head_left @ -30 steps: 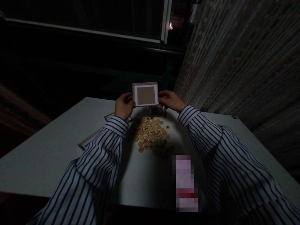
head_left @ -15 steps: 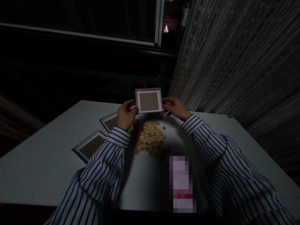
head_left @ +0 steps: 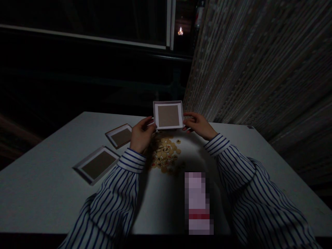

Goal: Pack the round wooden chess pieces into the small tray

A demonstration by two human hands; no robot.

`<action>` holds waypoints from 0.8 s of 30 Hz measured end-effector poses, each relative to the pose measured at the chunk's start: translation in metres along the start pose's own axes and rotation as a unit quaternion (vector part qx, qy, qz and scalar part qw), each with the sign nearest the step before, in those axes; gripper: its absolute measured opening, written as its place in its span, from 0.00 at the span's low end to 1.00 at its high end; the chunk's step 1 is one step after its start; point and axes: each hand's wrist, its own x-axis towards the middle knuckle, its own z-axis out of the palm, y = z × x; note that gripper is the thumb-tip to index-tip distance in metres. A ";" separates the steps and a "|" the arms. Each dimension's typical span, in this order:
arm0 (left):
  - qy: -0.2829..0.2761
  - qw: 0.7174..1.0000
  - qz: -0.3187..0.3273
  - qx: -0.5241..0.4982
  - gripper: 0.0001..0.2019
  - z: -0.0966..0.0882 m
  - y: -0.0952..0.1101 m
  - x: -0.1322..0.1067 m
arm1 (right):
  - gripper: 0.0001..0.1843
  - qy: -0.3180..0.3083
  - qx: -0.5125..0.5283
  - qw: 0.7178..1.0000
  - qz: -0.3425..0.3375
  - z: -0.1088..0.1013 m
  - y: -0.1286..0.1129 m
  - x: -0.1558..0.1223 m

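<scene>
Both my hands hold a small square box tray (head_left: 168, 116), white-rimmed with a brown inside, tilted toward me above the far part of the white table (head_left: 49, 193). My left hand (head_left: 141, 133) pinches its left edge and my right hand (head_left: 198, 124) grips its right edge. Just below the tray lies a heap of several round tan game pieces (head_left: 164, 154) with red and black marks. Both sleeves are white with blue stripes.
Two more flat square trays lie on the table to the left, one nearer (head_left: 96, 165) and one farther (head_left: 120, 135). A blurred pink and red object (head_left: 198, 204) sits near the front edge. A woven wall (head_left: 259, 69) rises close on the right; the room beyond is dark.
The tray in my hands has come lower and slightly right, closer over the pieces. The view has shifted, so both flat trays on the left now show fully.
</scene>
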 end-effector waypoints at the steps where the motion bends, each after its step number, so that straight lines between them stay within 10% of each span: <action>1: -0.005 1.000 -0.002 0.002 0.21 0.001 0.000 -0.002 | 0.19 0.001 0.000 1.000 -0.001 -0.002 0.001 -0.002; 24: -0.092 0.995 0.006 0.050 0.21 0.023 -0.012 -0.033 | 0.22 0.044 0.002 0.999 0.017 -0.025 0.022 -0.044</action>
